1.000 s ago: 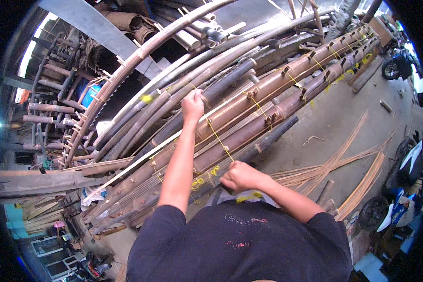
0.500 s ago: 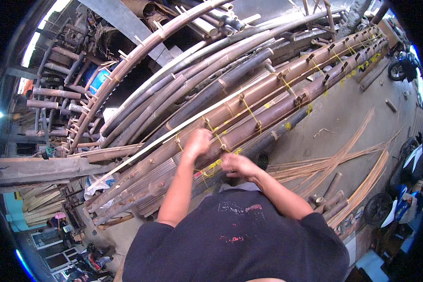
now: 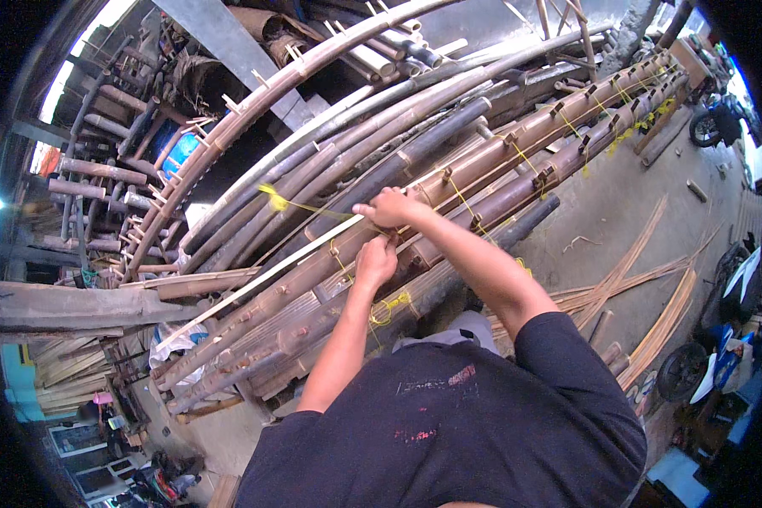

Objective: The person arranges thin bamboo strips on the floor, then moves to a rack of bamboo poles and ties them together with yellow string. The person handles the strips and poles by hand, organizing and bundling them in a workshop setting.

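Yellow string (image 3: 313,207) stretches leftward from my hands over the bamboo, with a loose tangle at its far end. My right hand (image 3: 389,207) is closed on the string, above the upper brown bamboo pole (image 3: 474,169). Just below it my left hand (image 3: 374,261) is closed with its fingertips near the string; what it grips is hidden. The upper pole and the lower dark brown pole (image 3: 504,203) lie side by side. Short pegs stand in both, and yellow ties (image 3: 461,196) span between them. Another yellow string bundle (image 3: 388,309) hangs by my left forearm.
Long curved bamboo poles (image 3: 347,148) lie stacked beyond the work. A large pegged bamboo arch (image 3: 229,127) stands at the far left. Split bamboo strips (image 3: 652,267) and short bamboo pieces lie on the floor at right. A motorbike wheel (image 3: 681,372) stands near the right rim.
My right hand has moved up and left across the poles, above my left hand. My left hand has shifted slightly down and right. The yellow string now trails out to the left.
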{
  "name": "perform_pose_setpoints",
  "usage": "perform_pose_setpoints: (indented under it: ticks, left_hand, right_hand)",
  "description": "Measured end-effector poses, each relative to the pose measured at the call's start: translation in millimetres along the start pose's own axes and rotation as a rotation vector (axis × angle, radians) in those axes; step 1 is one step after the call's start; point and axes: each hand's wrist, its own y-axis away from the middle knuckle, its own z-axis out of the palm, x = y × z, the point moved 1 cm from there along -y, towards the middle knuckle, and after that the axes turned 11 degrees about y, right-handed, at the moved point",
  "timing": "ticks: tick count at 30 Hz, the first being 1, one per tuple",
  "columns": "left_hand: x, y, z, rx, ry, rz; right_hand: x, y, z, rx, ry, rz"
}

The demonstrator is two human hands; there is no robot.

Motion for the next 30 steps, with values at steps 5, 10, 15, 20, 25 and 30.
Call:
perform_pose_setpoints:
  ticks: [5,10,15,20,25,30]
  left_hand:
    - [-31.7,11.8,-20.3,0.106,-0.055,-0.056]
    - [-14.1,-1.9,-2.8,0.133,0.142,-0.054]
    - [20.0,-82.9,-49.3,0.272,0.598,0.141]
    - [-46.6,-134.9,-33.6,0.296,-0.039,0.108]
    - [-40.9,-96.3,-96.1,0.276,0.04,0.039]
    - [-64.8,23.5,-133.8,-0.052,-0.167,-0.024]
  right_hand:
    - [-4.0,78.5,-100.9,-0.363,-0.905,-0.46]
    - [4.2,179.9,0.0,-0.127,-0.671,-0.37]
    - [4.7,186.4,7.0,-0.078,-0.533,-0.401]
    - [-8.7,185.7,-3.4,-0.002,-0.434,-0.424]
    - [-25.3,196.3,12.0,0.053,-0.21,-0.272]
    - [-84.5,207.0,34.9,-0.27,-0.787,-0.247]
